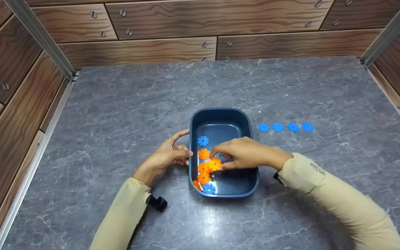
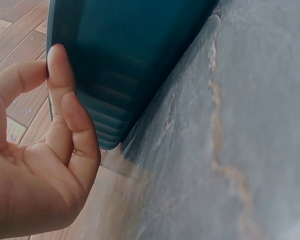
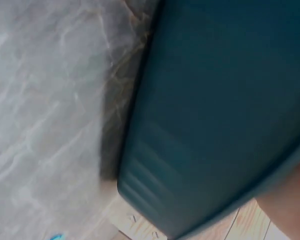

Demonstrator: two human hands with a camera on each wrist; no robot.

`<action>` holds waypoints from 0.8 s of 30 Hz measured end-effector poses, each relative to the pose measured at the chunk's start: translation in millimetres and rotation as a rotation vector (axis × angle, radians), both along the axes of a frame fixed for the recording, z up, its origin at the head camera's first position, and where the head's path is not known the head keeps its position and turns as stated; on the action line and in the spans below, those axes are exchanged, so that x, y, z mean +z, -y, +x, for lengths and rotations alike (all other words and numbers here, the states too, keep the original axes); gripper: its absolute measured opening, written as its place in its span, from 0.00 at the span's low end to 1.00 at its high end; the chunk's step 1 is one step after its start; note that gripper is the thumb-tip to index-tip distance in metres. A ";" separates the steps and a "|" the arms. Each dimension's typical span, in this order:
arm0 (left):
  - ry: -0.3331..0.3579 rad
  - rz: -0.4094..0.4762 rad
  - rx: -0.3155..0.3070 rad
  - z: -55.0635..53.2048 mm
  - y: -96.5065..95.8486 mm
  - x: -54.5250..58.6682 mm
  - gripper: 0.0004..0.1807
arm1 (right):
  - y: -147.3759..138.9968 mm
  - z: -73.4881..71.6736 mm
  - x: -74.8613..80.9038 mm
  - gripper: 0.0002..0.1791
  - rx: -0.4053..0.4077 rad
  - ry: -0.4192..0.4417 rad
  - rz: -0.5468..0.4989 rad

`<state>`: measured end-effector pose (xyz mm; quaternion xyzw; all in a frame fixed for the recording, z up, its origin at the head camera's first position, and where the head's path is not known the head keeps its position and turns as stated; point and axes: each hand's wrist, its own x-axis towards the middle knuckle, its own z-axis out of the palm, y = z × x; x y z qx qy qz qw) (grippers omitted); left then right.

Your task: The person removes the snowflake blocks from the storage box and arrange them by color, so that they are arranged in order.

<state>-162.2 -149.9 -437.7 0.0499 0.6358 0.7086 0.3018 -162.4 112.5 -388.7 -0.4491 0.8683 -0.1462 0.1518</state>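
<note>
A dark blue plastic tub point(image 1: 224, 196) stands on the table with several notched discs inside along its left side. My left hand point(image 1: 168, 154) holds the tub's left rim, thumb over the edge; in the left wrist view its fingers point(image 2: 80, 120) lie against the outer wall. Reaching in over the right rim, my right hand point(image 1: 247, 152) pinches an orange notched disc point(image 1: 215, 164) between thumb and fingers. Beneath and beside it are more orange discs point(image 1: 203, 178). One blue disc point(image 1: 203, 140) lies farther up the tub, another blue disc point(image 1: 209, 189) near the front wall.
To the right of the tub, several blue discs point(image 1: 293, 127) lie flat in a row on the grey marbled table point(image 1: 144, 93). Wood-patterned panels point(image 1: 172, 21) enclose the back and sides, with metal posts point(image 1: 42, 38) at the corners.
</note>
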 end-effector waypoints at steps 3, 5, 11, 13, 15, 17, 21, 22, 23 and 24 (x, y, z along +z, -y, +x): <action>0.003 0.005 0.000 -0.3 -0.3 -0.4 0.44 | -6.4 -1.0 3.1 0.19 -0.019 0.000 -0.011; 0.006 0.007 0.002 -0.3 -0.6 -0.4 0.44 | -11.3 -1.6 5.0 0.18 -0.032 -0.005 -0.016; 0.009 0.002 0.004 -0.5 -0.5 -0.2 0.44 | -27.7 -3.2 10.7 0.17 -0.088 0.009 -0.029; 0.009 0.001 0.005 -0.7 -0.4 -0.2 0.44 | -33.9 -4.1 12.0 0.17 -0.105 0.016 -0.039; 0.011 0.000 0.008 -0.6 -0.5 0.1 0.43 | -40.2 -4.7 13.4 0.17 -0.123 0.022 -0.047; 0.011 0.002 0.010 -0.6 -0.3 -0.1 0.43 | -46.4 -5.3 14.7 0.16 -0.142 0.026 -0.054; 0.011 0.000 0.012 -0.3 0.1 -0.6 0.43 | -58.0 -6.5 17.2 0.16 -0.186 0.031 -0.062; 0.011 -0.002 0.011 -0.2 0.2 -0.8 0.43 | -60.9 -6.7 17.7 0.16 -0.197 0.035 -0.065; 0.011 -0.004 0.010 -0.2 0.2 -0.9 0.44 | -63.9 -6.9 18.2 0.16 -0.206 0.038 -0.067; 0.009 -0.007 0.009 -0.2 0.2 -1.0 0.44 | -66.7 -7.0 18.6 0.16 -0.215 0.039 -0.069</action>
